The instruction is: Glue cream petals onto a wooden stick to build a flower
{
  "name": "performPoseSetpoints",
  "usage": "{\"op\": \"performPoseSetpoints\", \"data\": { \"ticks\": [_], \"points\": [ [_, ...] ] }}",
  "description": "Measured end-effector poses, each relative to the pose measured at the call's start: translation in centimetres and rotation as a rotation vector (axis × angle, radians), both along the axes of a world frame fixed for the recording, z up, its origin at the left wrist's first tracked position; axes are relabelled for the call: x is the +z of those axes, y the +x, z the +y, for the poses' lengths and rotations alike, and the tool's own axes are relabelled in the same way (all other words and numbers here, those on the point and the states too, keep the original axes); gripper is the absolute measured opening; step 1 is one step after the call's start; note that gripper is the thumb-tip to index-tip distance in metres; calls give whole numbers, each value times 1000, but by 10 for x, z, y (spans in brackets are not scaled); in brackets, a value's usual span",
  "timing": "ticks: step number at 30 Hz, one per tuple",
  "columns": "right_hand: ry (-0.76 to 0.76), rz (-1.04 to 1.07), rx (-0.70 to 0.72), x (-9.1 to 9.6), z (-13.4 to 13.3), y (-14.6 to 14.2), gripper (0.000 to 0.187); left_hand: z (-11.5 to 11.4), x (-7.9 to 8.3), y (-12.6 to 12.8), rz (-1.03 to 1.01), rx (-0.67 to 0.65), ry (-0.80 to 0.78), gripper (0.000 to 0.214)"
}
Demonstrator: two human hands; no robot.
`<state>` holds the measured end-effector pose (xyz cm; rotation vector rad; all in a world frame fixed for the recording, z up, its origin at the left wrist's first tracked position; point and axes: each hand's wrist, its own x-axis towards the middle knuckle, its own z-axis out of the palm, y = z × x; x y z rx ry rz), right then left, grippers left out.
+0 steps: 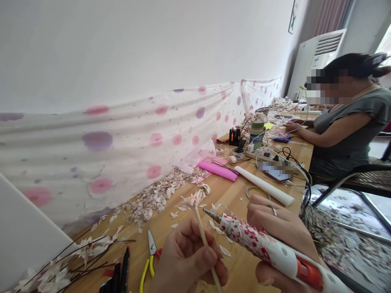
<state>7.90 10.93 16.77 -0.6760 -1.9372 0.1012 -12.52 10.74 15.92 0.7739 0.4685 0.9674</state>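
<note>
Left hand (189, 260), bottom centre of the frame: fingers curled, thumb and fingers pinching a thin pale stick (205, 240) that rises up and to the left. A small white flower (191, 201) sits at the stick's top end, just above the bench (238, 195).

Right hand (279, 228), lower right: wrapped around a glue gun (271, 250) with a white body printed in red and an orange part near the rear. A ring shows on one finger. The gun's metal nozzle (210, 215) points left, near the stick and just below the flower; whether it touches either cannot be told.

On the bench, lower left: yellow-handled scissors (150, 256), black markers (119, 274), dark twigs with white blossoms (70, 260).

Centre, along the wall: a long heap of petals (159, 195), with loose ones scattered near the hands.

Centre right: a pink roll (217, 170), a white candle (264, 185), a power strip (262, 154) with cables, a green cup (257, 132), a black holder of pens (234, 136).

Behind the bench, left to centre: a white cloth (128, 146) with pink and purple spots, hung along the wall.

Upper right: another person (351, 126) in a grey top, seated at the far end of the bench, hands on its surface. A white air conditioner (317, 57) stands behind.

Lower right: floor littered with scraps (351, 244).
</note>
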Motion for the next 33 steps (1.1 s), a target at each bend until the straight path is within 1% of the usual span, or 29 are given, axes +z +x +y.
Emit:
{"op": "performPoseSetpoints", "data": {
  "ticks": [4,9,11,12,14,16,18,21,23,26,28,31,33],
  "points": [
    [-41,39,43,0,-3,-2,50,-3,2,2,49,42,9,25],
    [-41,54,57,2,-5,-3,49,-3,5,5,182,172,44,35],
    [-25,36,71,2,-6,-2,48,-1,4,7,231,235,98,37],
    [-14,32,76,1,-7,-1,48,0,3,8,259,281,137,37],
    [0,32,86,1,-9,0,45,2,1,10,328,428,193,33],
    [-1,53,84,0,-12,1,37,4,0,12,424,583,203,26],
    [-12,54,94,0,-14,2,35,3,1,14,512,710,185,20],
    [-14,16,118,0,-18,6,36,2,4,16,554,832,207,14],
    [0,10,122,1,-19,8,35,2,5,16,558,891,261,11],
    [15,27,120,1,-20,9,35,3,2,14,591,946,338,9],
    [36,19,128,1,-19,8,36,5,-2,10,635,938,342,12],
    [67,-4,113,3,-16,5,33,8,-6,2,707,834,315,23],
    [69,-7,82,4,-15,4,36,8,-4,-1,701,755,319,28]
  ]
}}
